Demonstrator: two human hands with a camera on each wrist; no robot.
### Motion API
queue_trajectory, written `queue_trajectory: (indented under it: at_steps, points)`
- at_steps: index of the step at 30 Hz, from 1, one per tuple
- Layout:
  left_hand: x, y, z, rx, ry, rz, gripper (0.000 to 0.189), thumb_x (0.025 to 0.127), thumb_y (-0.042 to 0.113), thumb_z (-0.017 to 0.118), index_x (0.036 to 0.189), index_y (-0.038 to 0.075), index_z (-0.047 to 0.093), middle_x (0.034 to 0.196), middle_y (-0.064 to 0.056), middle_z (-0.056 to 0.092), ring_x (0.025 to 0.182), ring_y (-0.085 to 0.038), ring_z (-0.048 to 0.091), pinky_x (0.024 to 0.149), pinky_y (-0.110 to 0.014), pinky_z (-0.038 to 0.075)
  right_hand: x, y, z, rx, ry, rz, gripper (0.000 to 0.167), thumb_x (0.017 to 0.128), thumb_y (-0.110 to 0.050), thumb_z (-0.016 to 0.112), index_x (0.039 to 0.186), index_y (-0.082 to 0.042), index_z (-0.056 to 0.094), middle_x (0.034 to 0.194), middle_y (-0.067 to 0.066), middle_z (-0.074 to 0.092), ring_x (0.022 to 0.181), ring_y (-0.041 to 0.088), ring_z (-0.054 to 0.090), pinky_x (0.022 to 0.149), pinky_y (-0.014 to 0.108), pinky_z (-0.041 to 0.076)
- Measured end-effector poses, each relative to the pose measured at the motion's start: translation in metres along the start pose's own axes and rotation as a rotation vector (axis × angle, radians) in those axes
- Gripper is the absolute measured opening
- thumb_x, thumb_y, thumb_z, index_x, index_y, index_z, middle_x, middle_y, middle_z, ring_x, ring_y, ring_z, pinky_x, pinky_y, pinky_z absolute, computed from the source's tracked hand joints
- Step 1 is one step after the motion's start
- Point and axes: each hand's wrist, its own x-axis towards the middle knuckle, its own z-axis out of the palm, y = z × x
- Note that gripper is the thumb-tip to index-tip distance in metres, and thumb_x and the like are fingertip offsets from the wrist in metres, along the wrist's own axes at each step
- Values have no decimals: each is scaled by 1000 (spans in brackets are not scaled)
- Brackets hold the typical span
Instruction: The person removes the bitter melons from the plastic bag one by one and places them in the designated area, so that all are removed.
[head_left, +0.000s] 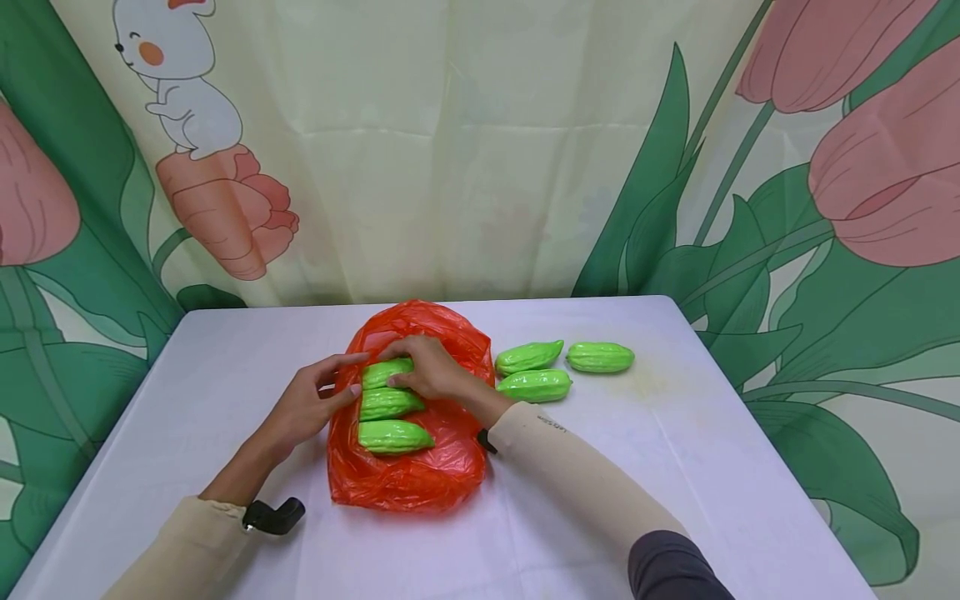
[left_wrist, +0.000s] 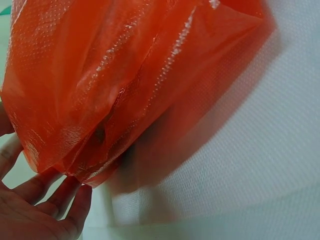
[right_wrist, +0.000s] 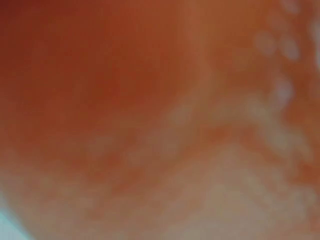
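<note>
A red plastic bag (head_left: pixel 450 433) lies spread on the table, its mouth gaping upward. Three green bitter melons sit in a column along its left side: the far bitter melon (head_left: pixel 378 374), the middle bitter melon (head_left: pixel 386 404) and the near bitter melon (head_left: pixel 393 437). My right hand (head_left: pixel 427 367) reaches over the bag and grips the far one between thumb and fingers. At the bag's left edge, my left hand (head_left: pixel 306 404) holds the plastic, thumb close to the melons' ends. The left wrist view shows its fingers (left_wrist: pixel 77 205) against the gathered red film.
Three more bitter melons lie right of the bag: one at the back (head_left: pixel 528 357), one in front of it (head_left: pixel 535 385) and one farther right (head_left: pixel 600 357). A white cloth covers the table (head_left: pixel 637 467). Behind its far edge hangs a printed curtain (head_left: pixel 450 167). Blurred red fills the right wrist view.
</note>
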Motion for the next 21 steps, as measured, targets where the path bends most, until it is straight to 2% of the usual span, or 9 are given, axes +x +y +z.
queue_trajectory:
  at_steps: [9,16,21]
  points:
    - [-1,1,1,1,2,-4,53,106,20,65,157,19,52,161,-18,50,139,-45,56,108,-55,57,-1,1,1,10,-51,46,40,96,-16,80,136,-12,73,131,2,76,123,22,66,110,34,54]
    - [0,0,2,4,4,1,53,106,23,66,157,18,52,161,-20,50,139,-46,56,108,-54,57,-2,4,2,-6,-27,39,38,95,-17,82,132,-13,75,126,0,77,115,18,66,105,30,54]
    - [-1,-1,1,2,4,7,53,106,22,66,157,18,52,161,-19,50,139,-46,56,108,-55,57,-5,4,-1,28,-7,37,37,94,-17,83,130,-12,76,125,1,78,114,20,66,105,34,55]
